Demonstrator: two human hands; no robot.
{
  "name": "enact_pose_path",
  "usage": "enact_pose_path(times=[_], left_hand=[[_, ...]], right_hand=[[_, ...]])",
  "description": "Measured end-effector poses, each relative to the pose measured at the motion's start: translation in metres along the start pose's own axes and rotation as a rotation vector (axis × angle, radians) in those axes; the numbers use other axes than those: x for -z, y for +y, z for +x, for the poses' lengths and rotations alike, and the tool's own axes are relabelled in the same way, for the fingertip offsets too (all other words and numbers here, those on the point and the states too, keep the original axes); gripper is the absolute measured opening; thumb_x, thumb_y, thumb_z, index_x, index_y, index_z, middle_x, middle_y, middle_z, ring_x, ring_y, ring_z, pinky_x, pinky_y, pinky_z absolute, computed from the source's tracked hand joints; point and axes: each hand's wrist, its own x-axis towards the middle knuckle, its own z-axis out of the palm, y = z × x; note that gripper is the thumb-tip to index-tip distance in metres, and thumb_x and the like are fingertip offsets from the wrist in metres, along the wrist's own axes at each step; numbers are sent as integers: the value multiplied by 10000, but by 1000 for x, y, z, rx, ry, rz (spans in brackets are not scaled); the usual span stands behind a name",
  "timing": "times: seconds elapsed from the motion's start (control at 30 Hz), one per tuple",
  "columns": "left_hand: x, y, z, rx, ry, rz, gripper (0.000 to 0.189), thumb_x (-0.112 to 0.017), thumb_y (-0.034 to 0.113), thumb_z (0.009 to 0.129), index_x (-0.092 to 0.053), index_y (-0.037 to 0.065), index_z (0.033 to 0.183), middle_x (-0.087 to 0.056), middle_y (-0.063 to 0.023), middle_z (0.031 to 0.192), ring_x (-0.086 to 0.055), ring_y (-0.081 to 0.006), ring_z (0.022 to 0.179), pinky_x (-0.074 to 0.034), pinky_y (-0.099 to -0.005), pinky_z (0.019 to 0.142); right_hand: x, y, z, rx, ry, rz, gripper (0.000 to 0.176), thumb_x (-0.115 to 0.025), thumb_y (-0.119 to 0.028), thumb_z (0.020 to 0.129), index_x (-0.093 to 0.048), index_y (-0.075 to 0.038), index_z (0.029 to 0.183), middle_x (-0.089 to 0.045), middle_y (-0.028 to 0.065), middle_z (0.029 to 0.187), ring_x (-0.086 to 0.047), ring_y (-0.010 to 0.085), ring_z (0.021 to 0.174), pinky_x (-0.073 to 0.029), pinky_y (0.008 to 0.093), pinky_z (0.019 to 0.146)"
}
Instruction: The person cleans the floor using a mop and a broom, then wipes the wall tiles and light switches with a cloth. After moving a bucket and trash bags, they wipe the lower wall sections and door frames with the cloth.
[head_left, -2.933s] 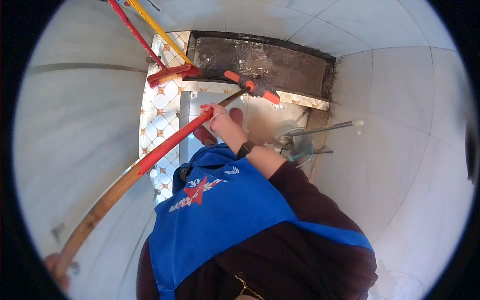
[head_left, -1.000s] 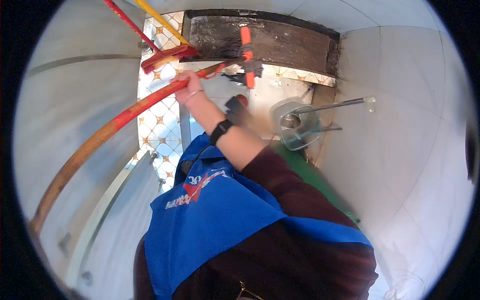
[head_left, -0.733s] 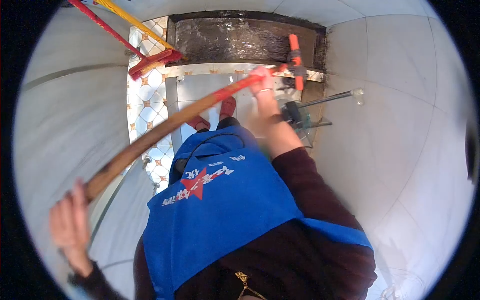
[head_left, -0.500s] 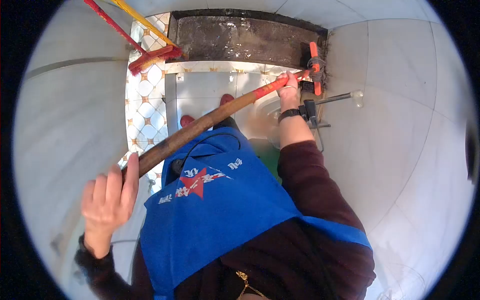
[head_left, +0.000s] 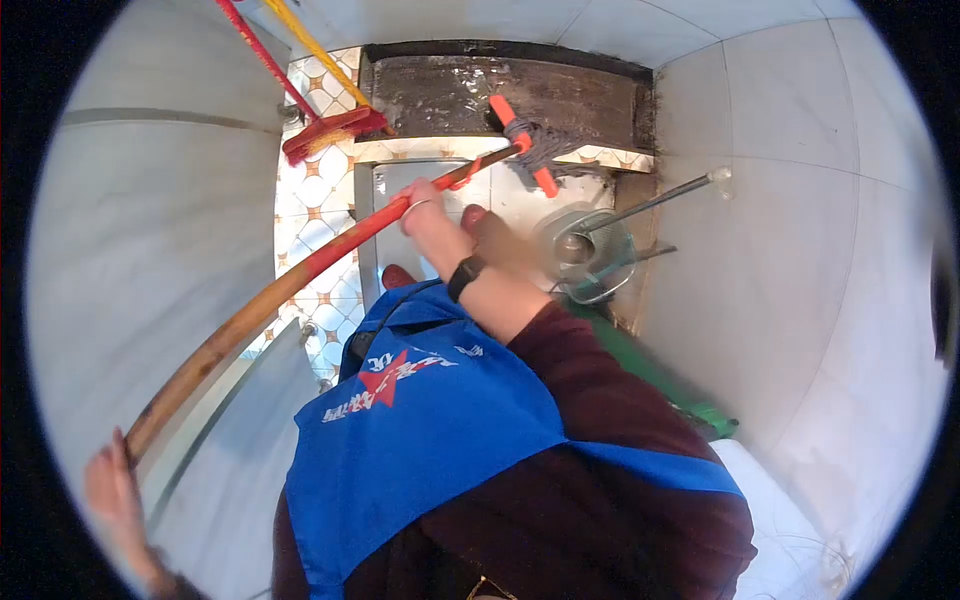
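While facing forward and down in the head view, holds the mop (head_left: 300, 276) slantwise across the body. Has the right hand (head_left: 422, 198) curled closely around the red stretch of the handle, with a black watch (head_left: 465, 277) on that wrist. Has the left hand (head_left: 113, 492) well apart from it, touching the far wooden end with fingers partly straight; cannot tell how tightly closed. Carries the orange and grey mop head (head_left: 545, 150) just beyond the right hand, over the front ledge of a dark, stained recess (head_left: 600, 105); cannot tell whether resting there. Beyond the right hand and to its left, shows a red brush (head_left: 330, 132) on patterned tiles (head_left: 318, 180), near a yellow stick (head_left: 310, 45). To the right of the right hand, shows a clear container (head_left: 622, 270) beside a metal rod (head_left: 655, 200), with a green item (head_left: 705, 412) lower down, past the forearm. Between the two hands and nearer the body, wears a blue apron (head_left: 430, 400) with a red star, above red shoes (head_left: 397, 276).
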Motion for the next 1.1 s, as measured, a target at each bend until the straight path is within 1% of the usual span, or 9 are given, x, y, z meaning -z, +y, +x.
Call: enact_pose_path(times=[0.13,0.2,0.23,0.53,0.7,0.8,0.9,1.0,1.1], left_hand=[[-32,-65,-89,180,-173,-158,556,-559,-53,733,-426,30,1266,-549,-141,979,-521,-274,768,-445,-332,692],[-71,-116,-138,158,61,-203,553,-532,-65,779,-375,31,1300,-503,-159,1180,-508,-271,1021,-428,-328,846],[-163,-196,-233,446,-34,-547,541,-488,-73,819,-343,52,1325,-398,-137,1327,-393,-227,1208,-355,-332,965],[-98,-172,-79,411,-21,-321,518,-547,-30,805,-404,68,1293,-459,-146,1260,-443,-256,1155,-376,-345,939],[-69,-107,17,401,50,-332,497,-604,-10,769,-480,81,1242,-554,-168,1107,-529,-296,1019,-422,-372,863],[35,2,126,93,-56,-106,499,-635,16,744,-503,84,1220,-578,-159,1050,-568,-279,939,-452,-374,801],[43,75,190,-52,56,-238,517,-664,50,688,-526,75,1186,-590,-118,876,-582,-254,763,-470,-350,648],[58,158,236,-124,139,-348,462,-654,79,670,-546,71,1119,-531,-80,725,-536,-232,606,-433,-350,521],[54,160,241,-8,199,-426,389,-658,107,654,-553,87,1028,-435,-45,632,-494,-185,530,-408,-325,461]], right_hand=[[-24,77,-30,-194,27,14,50,-427,-49,737,-417,-24,694,-415,117,554,-442,289,470,-454,418,492],[-39,87,-71,-191,6,27,63,-438,-44,739,-413,-22,686,-405,111,549,-437,283,461,-455,393,486],[-44,92,-78,-202,3,23,52,-438,-30,737,-414,-23,692,-406,111,547,-438,270,466,-454,378,481],[-27,25,-17,-308,-198,101,80,-456,13,714,-378,-7,705,-446,153,745,-497,311,658,-485,436,649],[-7,-63,-1,-126,-176,73,31,-459,-36,749,-436,-15,750,-500,137,667,-550,304,682,-497,431,712],[19,-134,10,-12,-269,-147,30,-502,-41,727,-502,-11,729,-564,133,730,-559,265,727,-475,330,755],[68,-223,66,198,-316,-309,77,-525,-85,769,-503,-27,724,-548,113,705,-554,232,714,-482,312,712],[101,-311,92,84,-147,27,105,-489,-92,841,-456,-43,754,-491,72,642,-511,206,569,-497,364,657],[74,-304,74,30,72,-155,80,-469,-93,852,-442,-47,791,-470,47,621,-478,199,493,-506,357,555]])
